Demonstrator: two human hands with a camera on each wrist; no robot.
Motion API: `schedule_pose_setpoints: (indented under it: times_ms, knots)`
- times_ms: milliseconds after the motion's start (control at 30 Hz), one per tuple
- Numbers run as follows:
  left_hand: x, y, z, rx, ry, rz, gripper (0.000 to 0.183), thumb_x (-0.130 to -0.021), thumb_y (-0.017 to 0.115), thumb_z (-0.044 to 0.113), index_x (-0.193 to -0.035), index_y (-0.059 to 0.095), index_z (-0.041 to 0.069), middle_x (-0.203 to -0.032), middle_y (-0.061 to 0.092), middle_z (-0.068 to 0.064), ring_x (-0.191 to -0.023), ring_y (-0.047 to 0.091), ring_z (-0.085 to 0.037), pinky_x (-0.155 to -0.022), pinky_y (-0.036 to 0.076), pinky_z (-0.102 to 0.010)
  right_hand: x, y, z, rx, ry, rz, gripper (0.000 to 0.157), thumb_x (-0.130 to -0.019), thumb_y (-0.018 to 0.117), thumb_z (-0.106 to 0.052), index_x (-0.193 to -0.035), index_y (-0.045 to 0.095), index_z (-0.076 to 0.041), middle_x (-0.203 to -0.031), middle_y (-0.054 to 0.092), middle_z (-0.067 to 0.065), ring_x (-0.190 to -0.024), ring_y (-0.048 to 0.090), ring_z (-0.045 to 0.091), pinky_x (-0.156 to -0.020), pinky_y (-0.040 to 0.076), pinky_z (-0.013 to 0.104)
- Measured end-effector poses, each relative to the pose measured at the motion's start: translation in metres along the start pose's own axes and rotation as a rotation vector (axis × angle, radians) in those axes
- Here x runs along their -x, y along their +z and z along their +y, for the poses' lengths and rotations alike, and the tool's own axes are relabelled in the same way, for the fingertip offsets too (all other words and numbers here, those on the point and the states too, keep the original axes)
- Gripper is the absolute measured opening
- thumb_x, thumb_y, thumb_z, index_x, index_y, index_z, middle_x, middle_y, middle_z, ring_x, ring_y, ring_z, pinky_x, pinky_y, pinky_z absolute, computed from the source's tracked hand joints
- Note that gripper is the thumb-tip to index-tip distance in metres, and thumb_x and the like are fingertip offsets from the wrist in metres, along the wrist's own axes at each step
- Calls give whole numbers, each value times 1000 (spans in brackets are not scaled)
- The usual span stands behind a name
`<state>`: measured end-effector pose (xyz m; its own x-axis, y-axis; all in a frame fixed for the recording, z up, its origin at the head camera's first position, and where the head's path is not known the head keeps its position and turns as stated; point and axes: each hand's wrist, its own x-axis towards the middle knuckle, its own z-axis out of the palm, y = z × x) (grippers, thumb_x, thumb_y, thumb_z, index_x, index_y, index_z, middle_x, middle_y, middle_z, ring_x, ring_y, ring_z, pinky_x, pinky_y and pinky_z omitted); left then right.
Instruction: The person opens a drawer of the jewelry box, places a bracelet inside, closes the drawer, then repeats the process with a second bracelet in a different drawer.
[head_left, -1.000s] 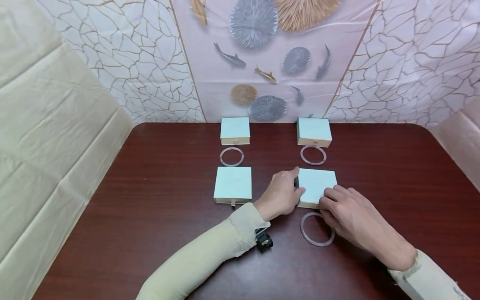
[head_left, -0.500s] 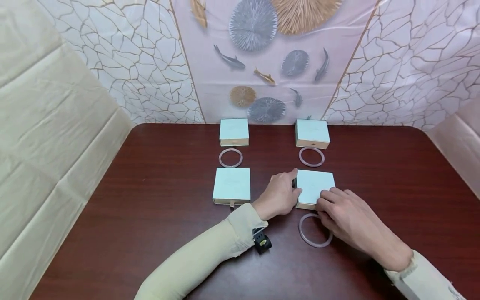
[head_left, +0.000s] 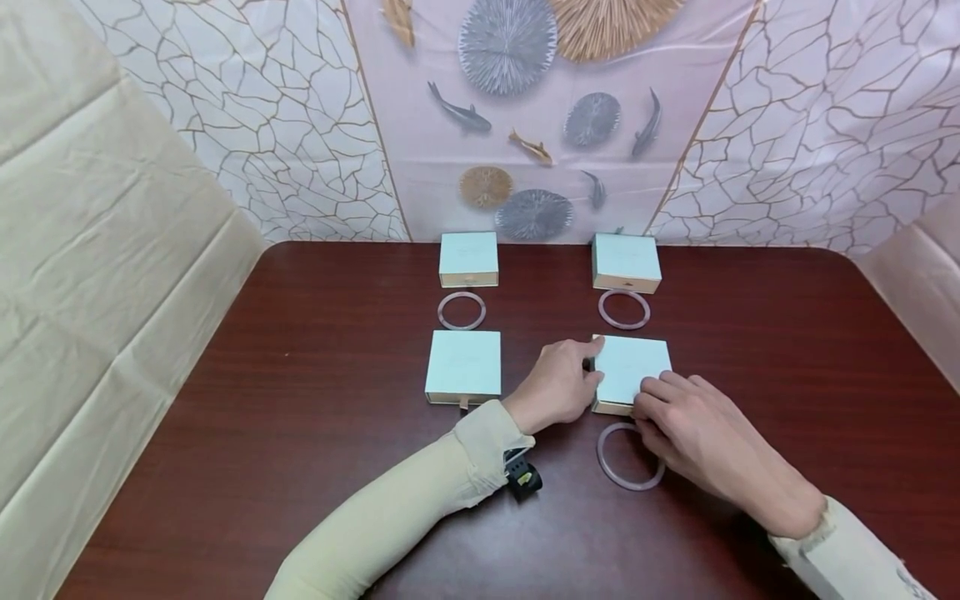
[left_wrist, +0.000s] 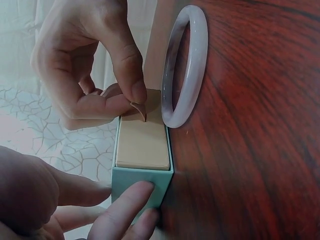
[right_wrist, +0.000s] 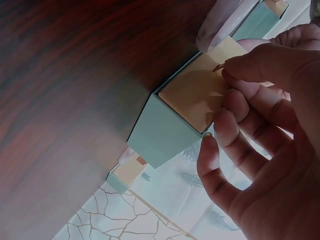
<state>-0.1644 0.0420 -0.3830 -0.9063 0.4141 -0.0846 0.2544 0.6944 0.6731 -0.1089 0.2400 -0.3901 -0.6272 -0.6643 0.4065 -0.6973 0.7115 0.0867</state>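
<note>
In the head view a pale mint drawer box [head_left: 630, 367] lies right of centre. My left hand [head_left: 555, 383] holds its left side, with thumb and fingers on its edges. My right hand [head_left: 705, 437] is at the box's near right corner. Its thumb and index finger pinch a small brown ribbon tab [left_wrist: 141, 109] on the cream drawer front [left_wrist: 142, 145]. That front sits about level with the mint sleeve [right_wrist: 165, 130]. A pale lilac bangle [head_left: 630, 486] lies flat just before the box, partly covered by my right hand.
A second mint box [head_left: 465, 362] stands to the left, its ribbon tab facing me. Two more boxes, one back left [head_left: 468, 254] and one back right [head_left: 627, 257], stand near the table's far edge. A bangle [head_left: 441, 312] and another bangle [head_left: 602, 310] lie before them.
The view shifts slightly. Both hands keep their places at the right-hand box, and the boxes and bangles stay where they were.
</note>
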Motion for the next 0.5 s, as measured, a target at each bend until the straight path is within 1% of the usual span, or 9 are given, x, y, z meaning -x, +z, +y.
schedule_pose_setpoints:
  times_ms: [100,200,233,300,367,400,433,467,500]
  knots:
    - [0,0,0,10,6,2,52,-104,59,19,-154,46,16,-149,58,-1,-121,60,-13,-88,43,-18,0,0,1,-5,-1,-3,27,-69,75,-1,-72,55,-19,-71,47,-9,-69,45,12,-62,37,28]
    - [0,0,-1,10,5,2,52,-104,59,19,-154,47,16,-148,59,-2,-121,59,-12,-89,43,-18,0,0,1,-8,1,-6,27,-68,75,-1,-72,55,-19,-71,47,-9,-69,46,12,-62,36,28]
    - [0,-1,-1,9,6,-1,52,-104,59,19,-154,46,15,-140,65,-3,-118,61,-12,-88,43,-18,0,1,1,-8,0,-6,27,-68,75,-1,-72,55,-19,-71,47,-9,-69,46,12,-62,36,28]
    - [0,-1,-1,14,10,-8,52,-104,59,19,-155,45,14,-114,75,-4,-103,62,-13,-86,44,-19,0,1,1,-7,-2,-4,27,-68,75,-1,-72,55,-19,-71,47,-9,-69,46,13,-62,36,28]
    - [0,-1,-1,21,12,-14,53,-104,59,18,-155,45,13,-88,71,-3,-88,59,-13,-83,43,-19,0,1,1,-6,-4,-1,27,-68,75,-1,-72,55,-19,-70,47,-9,-69,46,13,-61,36,28]
    - [0,-1,-1,23,11,-17,53,-104,59,18,-155,44,13,-80,66,-3,-84,57,-14,-82,43,-19,-1,1,1,-7,-6,2,27,-68,74,-1,-72,55,-19,-70,47,-10,-69,46,13,-61,36,28]
    - [0,-2,-1,27,8,-20,53,-104,59,18,-155,44,13,-76,63,-3,-80,55,-15,-82,43,-20,-1,1,1,-6,-7,3,26,-68,74,-1,-72,55,-19,-70,47,-10,-69,46,13,-61,36,28]
    - [-1,-1,-1,25,5,-21,53,-104,59,19,-155,44,14,-78,64,-3,-83,56,-14,-82,43,-20,-1,1,1,-5,-8,4,26,-69,74,-1,-72,56,-19,-70,47,-10,-68,45,13,-61,36,28]
    - [-1,-1,-1,20,2,-18,53,-104,59,19,-155,44,14,-86,67,-3,-88,57,-14,-83,43,-19,-1,1,1,-5,-8,4,26,-69,74,-1,-72,56,-19,-70,47,-9,-68,45,13,-61,36,28]
